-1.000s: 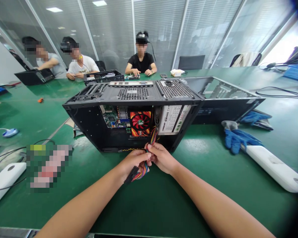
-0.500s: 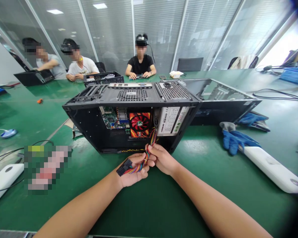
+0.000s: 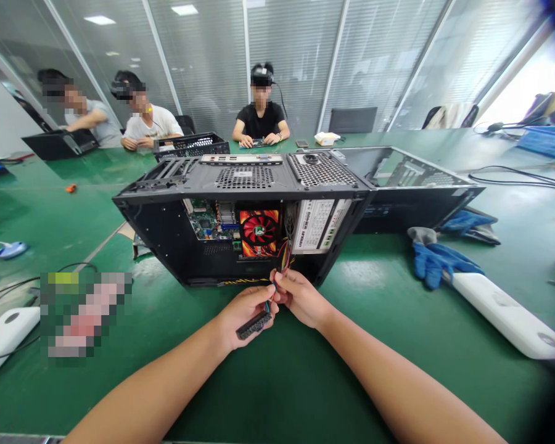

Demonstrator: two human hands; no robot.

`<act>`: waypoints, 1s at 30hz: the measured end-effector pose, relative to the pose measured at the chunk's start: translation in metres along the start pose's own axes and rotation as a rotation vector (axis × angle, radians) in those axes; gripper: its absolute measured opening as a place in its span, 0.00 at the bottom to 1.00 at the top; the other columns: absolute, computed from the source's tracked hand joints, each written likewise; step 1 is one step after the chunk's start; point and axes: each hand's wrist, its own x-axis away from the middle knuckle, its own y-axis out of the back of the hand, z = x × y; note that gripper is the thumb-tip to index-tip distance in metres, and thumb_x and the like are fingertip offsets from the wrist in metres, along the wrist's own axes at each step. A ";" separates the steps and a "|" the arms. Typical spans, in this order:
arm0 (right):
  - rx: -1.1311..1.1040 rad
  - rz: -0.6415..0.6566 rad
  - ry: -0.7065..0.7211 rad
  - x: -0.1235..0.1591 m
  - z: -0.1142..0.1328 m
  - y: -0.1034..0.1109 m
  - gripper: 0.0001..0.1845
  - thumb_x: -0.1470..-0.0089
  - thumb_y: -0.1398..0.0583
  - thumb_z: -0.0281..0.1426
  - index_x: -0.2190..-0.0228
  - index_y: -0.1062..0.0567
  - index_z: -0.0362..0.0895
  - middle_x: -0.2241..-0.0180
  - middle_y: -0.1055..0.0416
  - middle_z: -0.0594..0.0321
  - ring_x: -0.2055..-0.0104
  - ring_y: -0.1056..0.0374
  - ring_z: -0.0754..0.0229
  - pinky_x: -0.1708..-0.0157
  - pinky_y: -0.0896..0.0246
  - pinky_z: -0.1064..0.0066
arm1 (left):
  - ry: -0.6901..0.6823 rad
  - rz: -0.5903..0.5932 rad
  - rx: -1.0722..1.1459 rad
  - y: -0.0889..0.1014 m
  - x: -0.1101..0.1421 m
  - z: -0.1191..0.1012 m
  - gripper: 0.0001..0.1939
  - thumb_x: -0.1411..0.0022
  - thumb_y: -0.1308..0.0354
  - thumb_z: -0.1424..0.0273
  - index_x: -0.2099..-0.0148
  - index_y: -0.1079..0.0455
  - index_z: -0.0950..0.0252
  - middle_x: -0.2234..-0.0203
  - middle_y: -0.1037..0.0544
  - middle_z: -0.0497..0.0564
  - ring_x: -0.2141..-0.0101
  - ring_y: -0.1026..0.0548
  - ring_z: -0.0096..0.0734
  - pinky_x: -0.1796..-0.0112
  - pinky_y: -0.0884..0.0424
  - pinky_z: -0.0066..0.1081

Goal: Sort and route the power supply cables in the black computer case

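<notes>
A black computer case (image 3: 160, 240) lies before me with its open side facing me. Inside show a green motherboard (image 3: 206, 225), a red cooling fan (image 3: 259, 228) and a labelled power supply (image 3: 318, 226). A bundle of coloured wires (image 3: 283, 254) comes out below the power supply into my hands. My right hand (image 3: 302, 297) pinches this power cable near the case. Just left of it, my left hand (image 3: 247, 311) grips the same cable between thumb and fingers. The cable's long black connector (image 3: 253, 325) hangs over my left palm. Some of the wires are hidden by my fingers.
Blue gloves (image 3: 444, 262) and a white power bank-like object (image 3: 504, 314) lie to the right. Behind stands another case (image 3: 416, 203). A white device (image 3: 9, 339) with black cables lies left. Several people sit across the green table (image 3: 277, 394).
My left hand opened somewhat under the cable, then closed on it again. The black connector swung left onto the wrist, then back right over the palm. My right hand stayed nearly still.
</notes>
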 end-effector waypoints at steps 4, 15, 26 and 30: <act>0.000 0.027 0.000 0.001 0.000 0.000 0.16 0.48 0.34 0.42 0.67 0.29 0.42 0.82 0.41 0.72 0.78 0.39 0.66 0.76 0.47 0.73 | -0.041 -0.037 -0.040 -0.002 0.000 -0.001 0.13 0.48 0.31 0.66 0.70 0.28 0.71 0.82 0.27 0.47 0.82 0.30 0.20 0.79 0.36 0.20; -0.046 0.017 -0.017 0.003 0.002 -0.004 0.14 0.47 0.35 0.40 0.66 0.27 0.42 0.82 0.41 0.71 0.79 0.40 0.66 0.76 0.46 0.73 | -0.045 -0.047 -0.082 -0.009 0.005 -0.007 0.13 0.51 0.29 0.68 0.71 0.29 0.69 0.81 0.27 0.45 0.82 0.31 0.18 0.79 0.37 0.20; -0.033 0.015 -0.002 0.002 0.001 -0.004 0.16 0.49 0.33 0.42 0.68 0.28 0.42 0.82 0.43 0.72 0.79 0.42 0.67 0.76 0.47 0.74 | 0.013 -0.040 -0.114 -0.006 0.004 -0.004 0.14 0.47 0.33 0.64 0.72 0.31 0.68 0.84 0.30 0.44 0.85 0.35 0.18 0.81 0.44 0.21; 0.013 -0.017 0.011 0.002 -0.001 -0.004 0.17 0.50 0.33 0.43 0.70 0.28 0.42 0.82 0.40 0.70 0.79 0.44 0.68 0.77 0.48 0.73 | -0.036 -0.070 -0.163 -0.010 0.005 -0.005 0.14 0.52 0.31 0.64 0.73 0.31 0.68 0.84 0.31 0.43 0.85 0.37 0.17 0.82 0.46 0.21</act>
